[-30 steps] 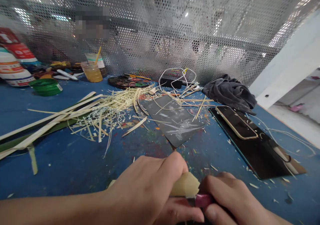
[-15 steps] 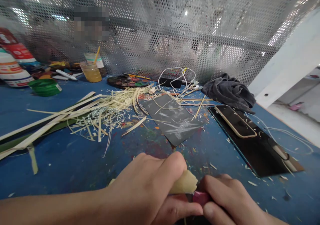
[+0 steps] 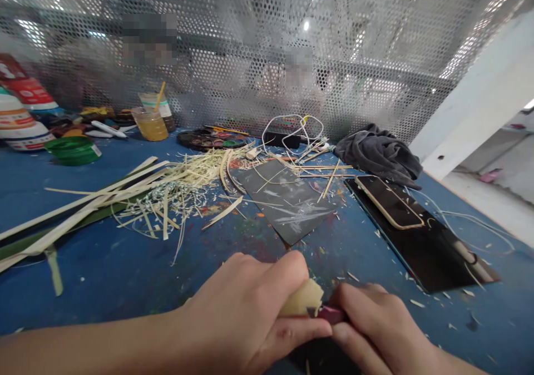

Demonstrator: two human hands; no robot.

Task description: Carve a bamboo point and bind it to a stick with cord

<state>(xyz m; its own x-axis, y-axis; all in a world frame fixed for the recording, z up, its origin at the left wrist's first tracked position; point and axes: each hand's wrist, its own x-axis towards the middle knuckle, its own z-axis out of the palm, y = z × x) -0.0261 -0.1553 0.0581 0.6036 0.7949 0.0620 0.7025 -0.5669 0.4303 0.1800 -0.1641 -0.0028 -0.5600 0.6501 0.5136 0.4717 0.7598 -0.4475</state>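
Note:
At the bottom centre, my left hand point(image 3: 250, 302) is wrapped round a pale tan piece point(image 3: 301, 300), whose material I cannot make out; its ragged end sticks out past the thumb. My right hand point(image 3: 375, 325) grips the dark pink handle point(image 3: 331, 314) of a small knife, with a short bit of grey blade point(image 3: 312, 312) showing against that end. The left fingertips reach almost to the right fingers. Most of the blade and the underside of both hands are hidden. Below them lies something black point(image 3: 325, 355), cut off by the frame edge.
Sandpaper point(image 3: 287, 202) lies ahead, beside shavings point(image 3: 196, 174) and long pale strips point(image 3: 95, 197). A phone point(image 3: 390, 202) rests on a dark panel point(image 3: 434, 252) at right, near a grey cloth point(image 3: 377, 152). Paint bottles point(image 3: 25, 119) and a cup point(image 3: 151, 123) stand left; perforated mesh point(image 3: 250, 58) rises behind.
The knife handle and my right hand have shifted slightly left and up, and more of the blade shows against the pale piece. The view has moved slightly.

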